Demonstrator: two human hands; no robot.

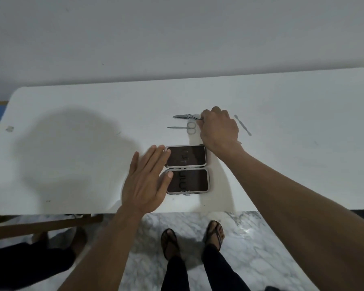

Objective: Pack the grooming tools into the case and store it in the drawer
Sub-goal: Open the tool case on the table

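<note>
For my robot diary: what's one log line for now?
right hand: grasping nail clipper | left hand: open beside case | scissors: on table

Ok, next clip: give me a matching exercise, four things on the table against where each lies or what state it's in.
Things
1. nail clipper
2. scissors
3. cuticle pusher
4. case

Places or states
A. lying open, both halves flat, left hand at its left edge
B. alone on the table, right of the right hand
C. farthest back, its end pinched by the right hand
D. untouched, between the clipper and the case

Pairs: 1-C, 2-D, 3-B, 4-A
</note>
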